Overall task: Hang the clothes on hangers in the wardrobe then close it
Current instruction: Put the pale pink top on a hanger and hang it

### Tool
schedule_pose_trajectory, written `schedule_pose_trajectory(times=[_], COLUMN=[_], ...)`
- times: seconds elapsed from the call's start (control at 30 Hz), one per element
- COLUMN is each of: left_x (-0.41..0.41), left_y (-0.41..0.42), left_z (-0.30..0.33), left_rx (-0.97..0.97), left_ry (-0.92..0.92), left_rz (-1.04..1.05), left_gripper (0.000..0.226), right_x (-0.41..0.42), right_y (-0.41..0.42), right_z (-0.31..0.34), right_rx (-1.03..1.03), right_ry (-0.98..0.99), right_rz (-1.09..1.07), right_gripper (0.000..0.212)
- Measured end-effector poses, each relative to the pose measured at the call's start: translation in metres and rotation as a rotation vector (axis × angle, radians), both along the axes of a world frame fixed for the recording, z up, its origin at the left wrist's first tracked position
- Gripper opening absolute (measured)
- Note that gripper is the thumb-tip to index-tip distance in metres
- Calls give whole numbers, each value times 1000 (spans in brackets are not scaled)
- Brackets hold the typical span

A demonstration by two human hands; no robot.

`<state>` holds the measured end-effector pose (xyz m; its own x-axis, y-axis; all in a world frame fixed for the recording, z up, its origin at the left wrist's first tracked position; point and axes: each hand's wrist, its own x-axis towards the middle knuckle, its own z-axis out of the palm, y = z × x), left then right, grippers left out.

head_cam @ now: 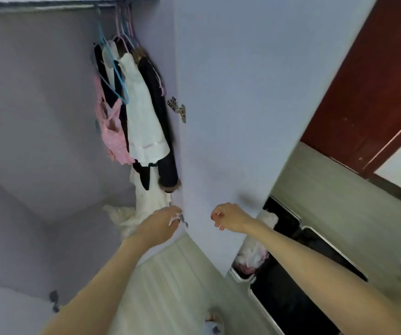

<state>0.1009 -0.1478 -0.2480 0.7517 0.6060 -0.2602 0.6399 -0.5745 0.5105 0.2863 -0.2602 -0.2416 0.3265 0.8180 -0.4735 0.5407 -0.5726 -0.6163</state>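
- pale lilac board is what the left hand (pixel 164 220) meets: its curled fingers (pixel 174 217) sit at the lower inner edge of the wardrobe door (pixel 230 105), by a small metal fitting there; whether they actually grip the edge cannot be told through the blur.
- the right hand (pixel 228 217) is against the face of the same door, just right of the left hand, fingers loosely curled with a thin ring on one; it shows nothing held.
- both bare forearms reach up to the door from the bottom of the view.
- left of the door, inside the wardrobe (pixel 37 105), clothes hang close against the hinge side: a white dress (pixel 143 122), a dark coat (pixel 160 131) nearest the door, a pink checked garment (pixel 112 134) furthest from it.
- pink and blue hangers (pixel 119 44) carry them from the rail (pixel 49 7) at the top.
- a metal hinge (pixel 177 108) sits where the door meets the wardrobe, beside the dark coat.
- more white fabric (pixel 143 204) lies low in the wardrobe, just above the left hand.
- right of the door, a black basket (pixel 303 274) with a light rim sits on the floor, holding white and pink laundry (pixel 252 259).
- further right of the door stands a dark red room door (pixel 375 81).
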Motion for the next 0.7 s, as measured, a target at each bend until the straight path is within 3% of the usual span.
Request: schedule_pose_trajectory(times=[0.27, 0.43, 0.57, 0.7], left_x=[107, 218, 292, 342], left_y=[-105, -169, -205, -202], left_z=[-48, -89, -132, -206], left_rx=[-137, -237, -262, -287], left_ry=[119, 216, 254, 266], left_rz=[-302, -417, -406, -258], left_gripper=[30, 34, 33, 30], right_x=[86, 170, 236, 306], right_y=[-140, -216, -242, -245], right_z=[-51, -87, -122, -188], right_rx=[-164, -200, -232, -276], right_ry=[-29, -5, 26, 39], right_rz=[-161, -292, -295, -330], right_gripper=[28, 29, 30, 28])
